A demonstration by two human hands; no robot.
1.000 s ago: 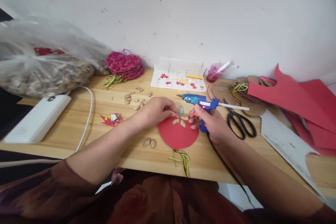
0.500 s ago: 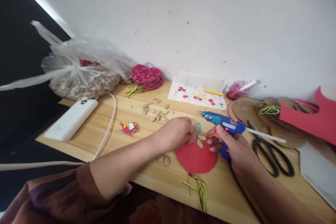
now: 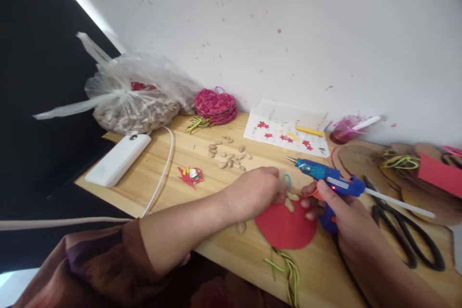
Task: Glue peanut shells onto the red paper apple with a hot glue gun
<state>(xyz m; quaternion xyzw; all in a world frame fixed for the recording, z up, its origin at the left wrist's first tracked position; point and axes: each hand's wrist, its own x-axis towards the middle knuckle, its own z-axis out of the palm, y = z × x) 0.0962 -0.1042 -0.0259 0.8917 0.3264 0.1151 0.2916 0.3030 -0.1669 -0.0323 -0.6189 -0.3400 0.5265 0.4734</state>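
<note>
My right hand (image 3: 344,216) grips a blue hot glue gun (image 3: 317,172), its metal nozzle pointing left and a glue stick (image 3: 400,203) out of its back. The gun's small light glows red. Under both hands lies a red cardboard piece (image 3: 286,231) with a blue loop (image 3: 287,179) at its top and a yellow-green tassel (image 3: 290,274) below. A couple of peanuts (image 3: 289,204) rest near its upper edge. My left hand (image 3: 256,190) is closed at the upper left edge of the card; its fingertips are partly hidden, and what they pinch cannot be made out.
Loose peanuts (image 3: 231,160) lie behind my left hand. A white power bank (image 3: 117,161), a tied plastic bag (image 3: 140,110) of peanuts and pink decorated pieces (image 3: 216,107) stand left. Black scissors (image 3: 411,236) and cardboard cut-outs (image 3: 361,163) lie right; a paper sheet (image 3: 260,137) is behind.
The whole view has shifted, so everything appears further right. Both hands keep nearly the same places over the red card, and the glue gun stays in my right hand.
</note>
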